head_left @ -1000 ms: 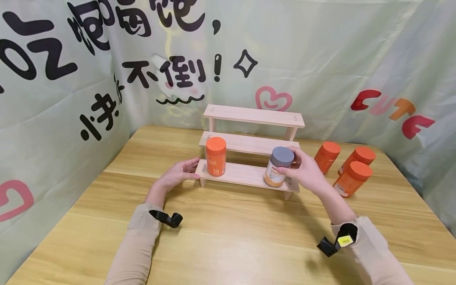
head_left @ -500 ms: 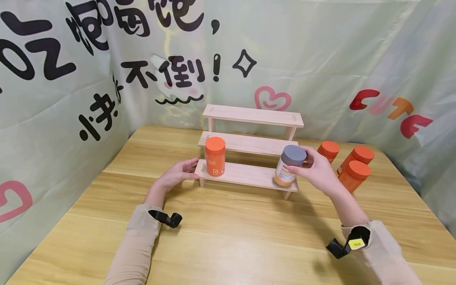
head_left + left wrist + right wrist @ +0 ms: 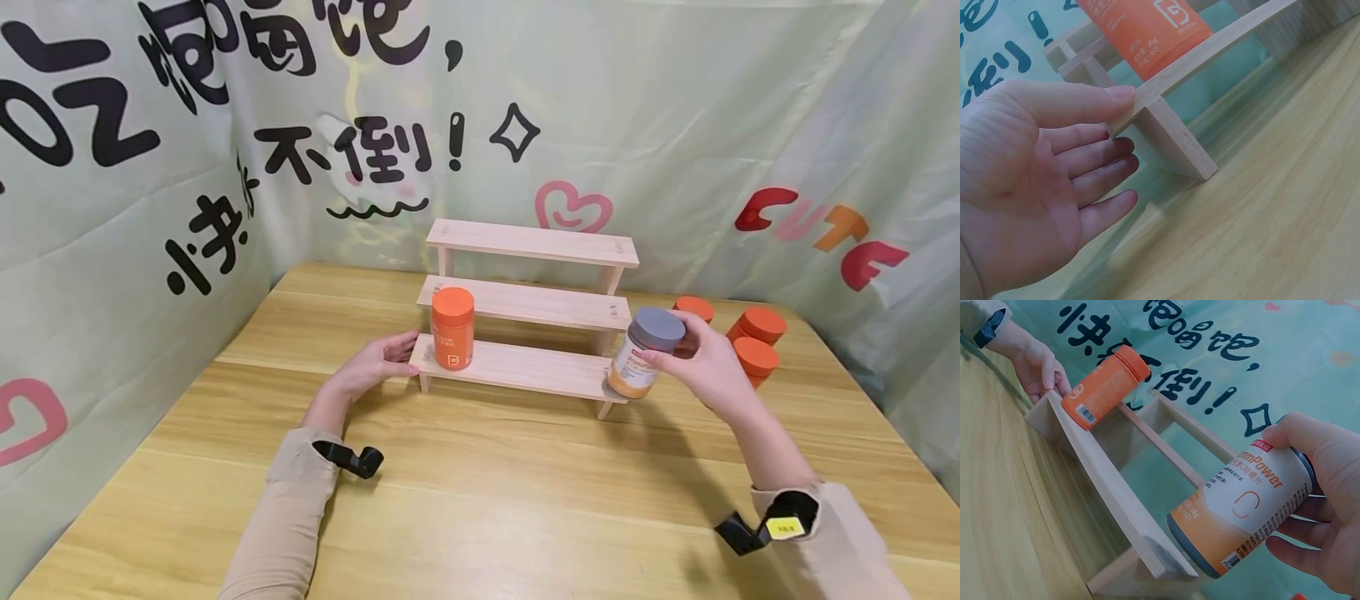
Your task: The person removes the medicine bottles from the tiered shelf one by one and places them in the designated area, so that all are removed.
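My right hand [image 3: 708, 362] grips a grey-lidded supplement bottle [image 3: 634, 360] with a white and orange label. The bottle tilts slightly, its base at the right end of the lowest step of a three-tier wooden shelf [image 3: 536, 367]. In the right wrist view the thumb lies across the label of the grey-lidded bottle [image 3: 1241, 509], and the fingers curl behind it. At the shelf's left end my left hand [image 3: 375, 364] pinches the lowest board, thumb on top and fingers beneath, as the left wrist view shows. An orange bottle [image 3: 453, 329] stands upright on that step near the left hand.
Behind my right hand stand several orange bottles [image 3: 756, 325] on the wooden table [image 3: 480, 492], partly hidden by that hand. The middle step [image 3: 540, 302] and top step [image 3: 532, 242] rise at the back. A printed cloth [image 3: 675, 125] hangs behind and on both sides.
My right hand has moved the grey-lidded bottle rightward along the lowest step to its right end, and the bottle leans more. The left hand has stayed in place.
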Demonstrator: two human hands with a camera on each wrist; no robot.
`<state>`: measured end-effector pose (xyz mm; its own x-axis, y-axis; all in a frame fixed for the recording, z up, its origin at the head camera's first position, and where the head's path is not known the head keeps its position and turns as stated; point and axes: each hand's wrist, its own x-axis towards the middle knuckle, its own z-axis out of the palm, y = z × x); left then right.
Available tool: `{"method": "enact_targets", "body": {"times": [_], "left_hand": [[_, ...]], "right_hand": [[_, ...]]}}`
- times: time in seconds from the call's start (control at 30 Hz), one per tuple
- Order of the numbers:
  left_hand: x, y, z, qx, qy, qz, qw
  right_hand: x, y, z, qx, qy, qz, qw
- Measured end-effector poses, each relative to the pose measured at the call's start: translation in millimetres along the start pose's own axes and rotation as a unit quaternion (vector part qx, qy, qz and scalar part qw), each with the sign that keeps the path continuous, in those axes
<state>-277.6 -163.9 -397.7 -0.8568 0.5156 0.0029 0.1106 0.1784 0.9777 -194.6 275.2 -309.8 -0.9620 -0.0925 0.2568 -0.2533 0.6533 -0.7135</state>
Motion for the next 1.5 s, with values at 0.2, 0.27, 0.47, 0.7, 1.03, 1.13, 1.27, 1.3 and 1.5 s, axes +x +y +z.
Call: {"method": "enact_targets", "body": {"times": [0.2, 0.27, 0.47, 0.7, 1.03, 1.13, 1.27, 1.3, 1.5], "left_hand": [[-0.4, 1.1, -1.6, 0.015, 0.007, 0.0, 0.9999], [-0.7, 1.6, -1.9, 0.018, 0.009, 0.0, 0.9998], [-0.8, 2.5, -2.5, 0.016, 0.009, 0.003, 0.9998], [-0.7, 2.7, -1.7, 0.016, 0.009, 0.004, 0.9998], [1.3, 0.7, -0.5, 0.004, -0.001, 0.01, 0.9999], [1.4, 0.2, -0.9, 0.005, -0.002, 0.012, 0.9999], [1.2, 0.3, -0.8, 0.007, 0.0, 0.013, 0.9999], [1.0, 0.3, -0.8, 0.007, -0.001, 0.013, 0.9999], [0.8, -1.7, -0.9, 0.01, 0.001, 0.007, 0.9999]], "right_hand": [[-5.9, 8.5, -10.3, -0.007, 0.02, 0.005, 0.9998], [-8.0, 10.9, -14.4, -0.009, 0.025, 0.015, 0.9995], [-15.7, 21.2, -24.6, 0.001, 0.037, 0.026, 0.999], [-27.2, 35.1, -30.8, -0.012, 0.037, 0.04, 0.9984], [-44.6, 56.4, -31.1, -0.046, 0.036, 0.049, 0.9971], [-47.5, 61.6, -31.2, -0.044, 0.041, 0.048, 0.997], [-50.8, 66.9, -30.1, -0.04, 0.04, 0.054, 0.997], [-51.6, 68.0, -29.7, -0.04, 0.039, 0.056, 0.9968], [-54.7, 72.9, -26.6, -0.044, 0.039, 0.066, 0.9961]]}}
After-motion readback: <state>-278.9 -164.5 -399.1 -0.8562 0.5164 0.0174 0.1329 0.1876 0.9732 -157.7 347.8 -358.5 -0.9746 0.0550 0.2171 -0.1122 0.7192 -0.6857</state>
